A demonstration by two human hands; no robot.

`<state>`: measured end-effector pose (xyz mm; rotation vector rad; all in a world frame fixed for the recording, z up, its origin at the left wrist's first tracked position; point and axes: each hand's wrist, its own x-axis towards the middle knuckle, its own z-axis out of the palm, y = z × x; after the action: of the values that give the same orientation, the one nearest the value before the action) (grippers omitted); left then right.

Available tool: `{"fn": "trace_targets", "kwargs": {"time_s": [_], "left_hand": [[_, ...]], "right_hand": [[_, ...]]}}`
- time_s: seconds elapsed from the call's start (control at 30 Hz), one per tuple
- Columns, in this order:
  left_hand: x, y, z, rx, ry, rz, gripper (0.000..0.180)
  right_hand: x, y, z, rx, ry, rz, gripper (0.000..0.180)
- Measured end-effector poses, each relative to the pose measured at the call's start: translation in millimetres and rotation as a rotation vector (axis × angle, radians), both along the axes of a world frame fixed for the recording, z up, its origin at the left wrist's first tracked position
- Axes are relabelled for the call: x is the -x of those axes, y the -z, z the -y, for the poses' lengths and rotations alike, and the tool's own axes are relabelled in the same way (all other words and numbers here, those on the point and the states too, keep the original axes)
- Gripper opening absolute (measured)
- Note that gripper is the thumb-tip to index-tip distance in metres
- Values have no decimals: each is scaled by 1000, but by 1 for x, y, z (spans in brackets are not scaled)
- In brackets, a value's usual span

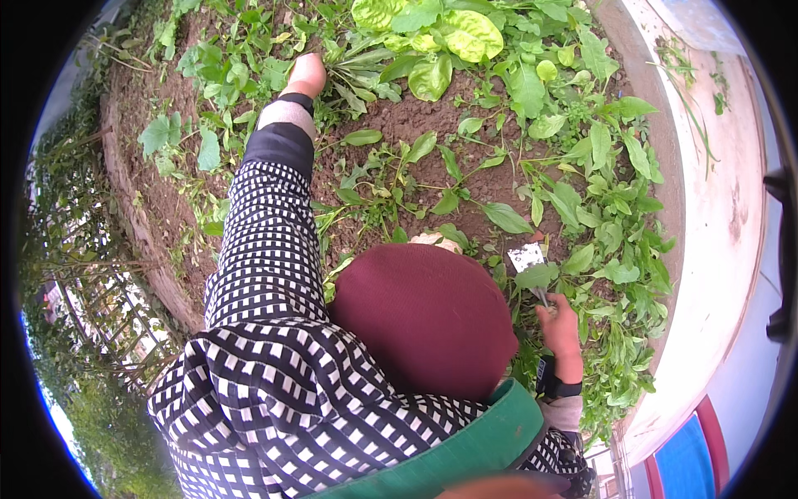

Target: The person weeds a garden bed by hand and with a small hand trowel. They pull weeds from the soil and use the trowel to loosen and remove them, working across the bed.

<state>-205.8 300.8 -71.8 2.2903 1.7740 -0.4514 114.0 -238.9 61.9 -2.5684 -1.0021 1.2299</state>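
My left arm, in a black-and-white checked sleeve, reaches far out to the upper left. At its end my left hand [307,76] is closed at the side of a low plant with long narrow leaves [356,70]; its fingertips are hidden. On the right, my right hand [562,326] grips the thin handle of a small hand tool [526,257]. The tool's flat pale blade, spotted with soil, lies low among the leaves. A green leaf [537,275] covers part of the tool between blade and handle.
My maroon-clad knee [424,320] fills the middle, with a pale shoe tip showing beyond it. Leafy greens grow in brown soil [416,121]; a yellow-green lettuce [470,35] stands at the top. A pale ledge [706,208] borders the right, a trellis with climbing plants [91,274] the left.
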Motion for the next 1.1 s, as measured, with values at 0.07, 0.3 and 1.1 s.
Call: {"fn": "trace_targets", "kwargs": {"time_s": [0.07, 0.3, 1.1], "left_hand": [[4, -3, 30, -59, 108, 160, 33], [-21, -4, 74, -137, 173, 394, 60], [-5, -154, 121, 496, -833, 1370, 15]], "right_hand": [[1, -1, -1, 8, 1, 1, 30], [5, -3, -2, 50, -4, -4, 33], [13, 18, 19, 21, -15, -31, 44]]}}
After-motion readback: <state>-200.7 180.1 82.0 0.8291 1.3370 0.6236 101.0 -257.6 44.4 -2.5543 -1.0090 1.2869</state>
